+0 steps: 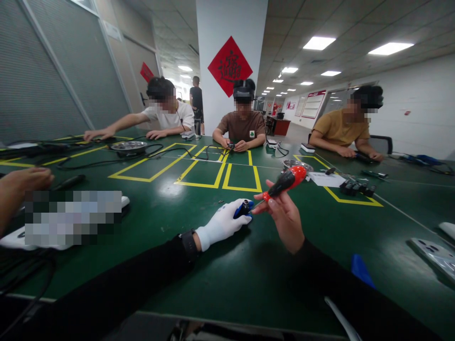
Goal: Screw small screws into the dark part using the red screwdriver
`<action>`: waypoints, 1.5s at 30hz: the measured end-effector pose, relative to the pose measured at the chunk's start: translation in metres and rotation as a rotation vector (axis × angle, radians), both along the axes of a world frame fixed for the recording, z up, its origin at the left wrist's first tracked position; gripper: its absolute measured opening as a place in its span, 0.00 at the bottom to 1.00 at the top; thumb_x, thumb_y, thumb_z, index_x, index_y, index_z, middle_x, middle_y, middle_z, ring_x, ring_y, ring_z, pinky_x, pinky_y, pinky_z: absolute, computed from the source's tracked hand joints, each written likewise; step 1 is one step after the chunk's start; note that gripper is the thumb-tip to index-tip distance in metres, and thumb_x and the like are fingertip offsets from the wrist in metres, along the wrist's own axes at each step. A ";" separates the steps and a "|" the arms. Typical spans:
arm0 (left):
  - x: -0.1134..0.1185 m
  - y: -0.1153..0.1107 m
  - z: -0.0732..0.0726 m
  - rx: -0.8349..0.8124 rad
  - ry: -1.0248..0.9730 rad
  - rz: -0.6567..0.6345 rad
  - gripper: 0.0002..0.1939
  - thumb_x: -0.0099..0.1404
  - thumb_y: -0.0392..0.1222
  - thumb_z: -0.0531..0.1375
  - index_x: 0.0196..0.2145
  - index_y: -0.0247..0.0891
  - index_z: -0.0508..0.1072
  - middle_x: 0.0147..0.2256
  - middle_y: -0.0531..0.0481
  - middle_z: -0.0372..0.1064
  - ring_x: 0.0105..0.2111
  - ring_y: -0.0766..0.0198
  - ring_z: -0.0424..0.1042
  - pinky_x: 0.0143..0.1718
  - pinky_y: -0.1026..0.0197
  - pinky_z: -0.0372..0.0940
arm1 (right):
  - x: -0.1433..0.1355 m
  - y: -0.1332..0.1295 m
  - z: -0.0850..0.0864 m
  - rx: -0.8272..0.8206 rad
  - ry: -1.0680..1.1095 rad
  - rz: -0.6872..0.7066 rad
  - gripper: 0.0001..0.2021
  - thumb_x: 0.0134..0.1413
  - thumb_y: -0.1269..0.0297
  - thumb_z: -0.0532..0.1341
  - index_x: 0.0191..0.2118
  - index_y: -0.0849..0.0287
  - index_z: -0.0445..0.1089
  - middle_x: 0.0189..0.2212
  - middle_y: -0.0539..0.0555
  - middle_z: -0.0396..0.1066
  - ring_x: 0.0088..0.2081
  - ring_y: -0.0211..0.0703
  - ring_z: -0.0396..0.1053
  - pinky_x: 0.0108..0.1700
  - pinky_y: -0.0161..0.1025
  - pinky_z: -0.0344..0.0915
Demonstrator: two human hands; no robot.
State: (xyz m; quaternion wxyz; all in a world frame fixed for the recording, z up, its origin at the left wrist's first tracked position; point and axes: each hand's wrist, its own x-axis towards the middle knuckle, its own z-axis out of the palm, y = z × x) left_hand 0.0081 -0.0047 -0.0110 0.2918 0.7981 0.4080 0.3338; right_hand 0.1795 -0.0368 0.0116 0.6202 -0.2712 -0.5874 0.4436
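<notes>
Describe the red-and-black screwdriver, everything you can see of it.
The screwdriver has a bulging red-and-black handle, apparently plastic or rubber, with a red collar at its front, and a thin metallic-looking shaft. It slants above the green table, handle end up and to the right, gripped by the bare right hand. The shaft runs toward the gloved left hand; whether its tip touches anything is unclear.

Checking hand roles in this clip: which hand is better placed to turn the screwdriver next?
Probably the right hand: it holds the red-and-black screwdriver, aimed toward the small black part. The gloved left hand is occupied holding that part.
</notes>
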 end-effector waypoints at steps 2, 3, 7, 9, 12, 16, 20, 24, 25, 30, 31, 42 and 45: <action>0.000 0.001 -0.001 0.015 0.000 0.019 0.19 0.59 0.45 0.57 0.48 0.40 0.68 0.44 0.48 0.71 0.42 0.57 0.70 0.45 0.57 0.63 | 0.000 0.001 -0.001 0.004 -0.035 -0.034 0.15 0.58 0.62 0.56 0.51 0.56 0.61 0.42 0.55 0.72 0.29 0.37 0.73 0.38 0.43 0.70; 0.001 0.001 -0.002 0.022 0.000 0.024 0.20 0.59 0.45 0.58 0.49 0.39 0.67 0.45 0.48 0.71 0.43 0.56 0.70 0.46 0.57 0.63 | -0.001 0.002 -0.001 0.009 -0.043 -0.045 0.14 0.57 0.62 0.57 0.49 0.56 0.62 0.41 0.54 0.72 0.28 0.37 0.72 0.37 0.42 0.70; 0.001 0.002 -0.004 0.025 0.006 0.018 0.21 0.59 0.46 0.57 0.50 0.40 0.67 0.44 0.48 0.71 0.41 0.57 0.70 0.45 0.57 0.63 | -0.002 0.004 -0.001 0.031 -0.026 -0.044 0.11 0.51 0.65 0.63 0.38 0.56 0.61 0.31 0.49 0.73 0.24 0.37 0.71 0.32 0.40 0.69; 0.000 0.001 -0.003 0.014 0.008 0.022 0.21 0.59 0.46 0.57 0.51 0.40 0.66 0.43 0.48 0.71 0.40 0.58 0.71 0.44 0.58 0.64 | -0.002 0.004 -0.001 0.037 -0.014 -0.039 0.11 0.50 0.66 0.64 0.36 0.56 0.60 0.28 0.47 0.71 0.23 0.36 0.70 0.30 0.38 0.68; 0.000 0.000 -0.001 -0.002 0.002 0.013 0.20 0.60 0.46 0.57 0.50 0.41 0.67 0.42 0.49 0.72 0.39 0.58 0.71 0.44 0.58 0.64 | -0.002 0.002 -0.001 0.027 0.014 -0.018 0.12 0.54 0.64 0.60 0.44 0.55 0.60 0.32 0.49 0.71 0.25 0.36 0.70 0.32 0.40 0.68; 0.001 0.000 -0.001 -0.030 -0.006 0.009 0.20 0.60 0.46 0.57 0.49 0.40 0.67 0.41 0.48 0.72 0.38 0.58 0.72 0.43 0.58 0.65 | -0.003 0.001 -0.002 0.019 -0.002 -0.020 0.15 0.58 0.62 0.55 0.51 0.56 0.59 0.38 0.53 0.71 0.28 0.37 0.70 0.37 0.43 0.68; 0.002 0.002 -0.004 -0.014 -0.004 0.034 0.21 0.59 0.47 0.57 0.50 0.40 0.67 0.41 0.49 0.72 0.35 0.59 0.72 0.41 0.59 0.65 | -0.004 0.002 -0.002 0.063 0.001 -0.123 0.10 0.54 0.64 0.60 0.40 0.55 0.59 0.34 0.50 0.72 0.24 0.34 0.68 0.30 0.38 0.67; 0.001 0.002 -0.005 -0.047 -0.001 0.009 0.21 0.60 0.46 0.56 0.51 0.42 0.66 0.38 0.51 0.72 0.28 0.63 0.71 0.36 0.60 0.66 | -0.005 0.001 0.000 0.050 -0.025 -0.137 0.11 0.51 0.65 0.63 0.34 0.56 0.58 0.26 0.47 0.69 0.22 0.34 0.67 0.27 0.36 0.66; 0.001 0.002 -0.005 -0.044 -0.005 0.008 0.21 0.60 0.46 0.56 0.51 0.42 0.66 0.39 0.50 0.72 0.29 0.62 0.71 0.36 0.60 0.66 | -0.005 0.000 0.001 0.057 -0.014 -0.132 0.11 0.51 0.65 0.63 0.35 0.56 0.58 0.28 0.47 0.69 0.22 0.34 0.67 0.28 0.37 0.66; 0.000 0.000 -0.002 -0.015 -0.001 0.019 0.21 0.60 0.47 0.57 0.50 0.40 0.66 0.43 0.48 0.71 0.41 0.57 0.71 0.44 0.58 0.64 | -0.004 -0.002 -0.002 0.069 -0.005 -0.076 0.14 0.58 0.63 0.56 0.49 0.53 0.57 0.39 0.52 0.70 0.27 0.36 0.69 0.36 0.42 0.68; 0.000 0.000 -0.002 -0.011 0.000 0.023 0.21 0.60 0.48 0.57 0.50 0.40 0.66 0.44 0.48 0.71 0.41 0.57 0.71 0.45 0.58 0.64 | -0.003 -0.001 -0.003 0.067 -0.030 -0.084 0.15 0.58 0.62 0.55 0.51 0.53 0.57 0.40 0.53 0.70 0.27 0.36 0.69 0.36 0.43 0.68; 0.001 0.002 -0.004 -0.006 -0.009 0.009 0.21 0.60 0.46 0.57 0.51 0.41 0.66 0.41 0.49 0.72 0.36 0.60 0.72 0.42 0.59 0.65 | 0.000 -0.002 0.009 0.220 -0.159 -0.184 0.09 0.52 0.67 0.62 0.34 0.54 0.59 0.37 0.51 0.72 0.40 0.43 0.70 0.47 0.48 0.64; 0.001 0.003 -0.006 0.011 0.023 0.015 0.20 0.60 0.46 0.57 0.50 0.40 0.66 0.41 0.49 0.72 0.37 0.59 0.71 0.42 0.59 0.65 | -0.002 -0.004 0.008 0.180 -0.122 -0.020 0.14 0.54 0.67 0.61 0.43 0.52 0.57 0.25 0.44 0.67 0.28 0.39 0.69 0.38 0.43 0.66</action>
